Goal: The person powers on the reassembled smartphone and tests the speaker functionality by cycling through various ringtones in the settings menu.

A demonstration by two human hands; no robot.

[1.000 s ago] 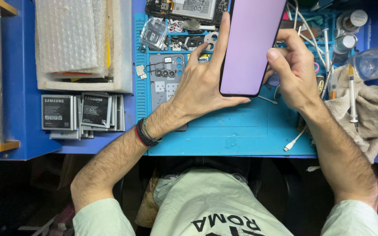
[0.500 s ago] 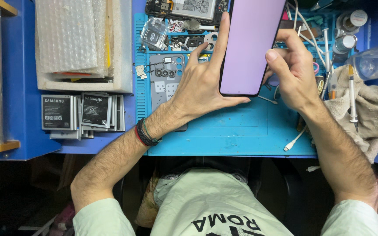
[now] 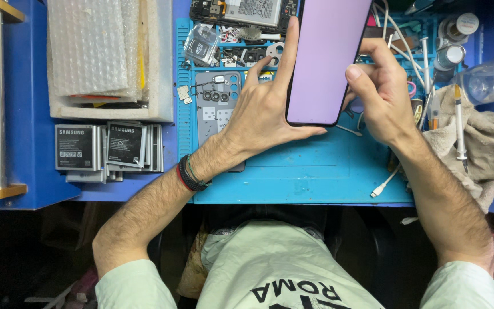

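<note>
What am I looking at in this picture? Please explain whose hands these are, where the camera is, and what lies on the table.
There is no machine here. A person works with two bare hands, and the camera sits on that person's head, looking down.

The left hand and the right hand together hold a flat lilac phone panel above a blue work mat.

On the mat lie small phone parts and an opened phone body. To the left are phone batteries and a tray with bubble wrap. To the right lie a beige cloth, a white cable and a thin tool.
</note>
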